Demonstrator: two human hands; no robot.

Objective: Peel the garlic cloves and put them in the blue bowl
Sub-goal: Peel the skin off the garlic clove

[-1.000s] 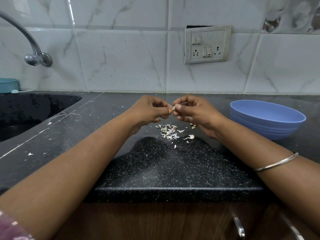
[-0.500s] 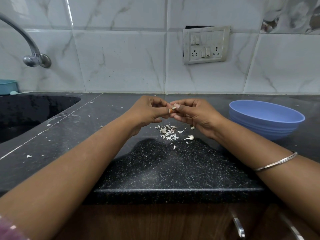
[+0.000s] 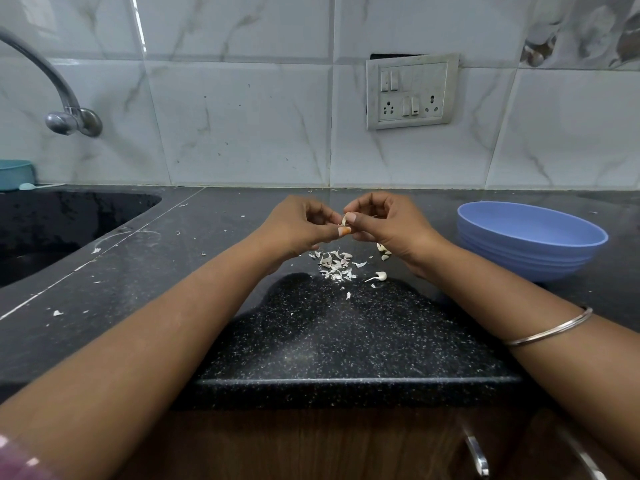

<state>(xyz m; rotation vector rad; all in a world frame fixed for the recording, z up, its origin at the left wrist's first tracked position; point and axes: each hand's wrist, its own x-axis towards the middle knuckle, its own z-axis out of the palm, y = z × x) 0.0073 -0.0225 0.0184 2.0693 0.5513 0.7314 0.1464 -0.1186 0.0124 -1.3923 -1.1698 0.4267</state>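
Both hands meet above the middle of the tabletop [image 3: 363,341]. On the left side a sink [image 3: 62,223] is set into the tabletop near its far left corner, with a tap [image 3: 69,116] on the wall above it. From there the left hand [image 3: 298,226] reaches in, its fingers curled and its thumb and fingers pinching a garlic clove [image 3: 344,221]. From the other side the right hand [image 3: 388,223] pinches the same garlic clove with thumb and forefinger. Under the hands a small heap of peels [image 3: 334,265] lies on the tabletop, and just to its right lies one more clove [image 3: 380,276]. Some other pale pieces lie under the right hand; I cannot tell what they are. A thin bangle [image 3: 550,329] sits on the right forearm. Near the right edge of the tabletop stands the blue bowl [image 3: 530,237], apart from the hands.
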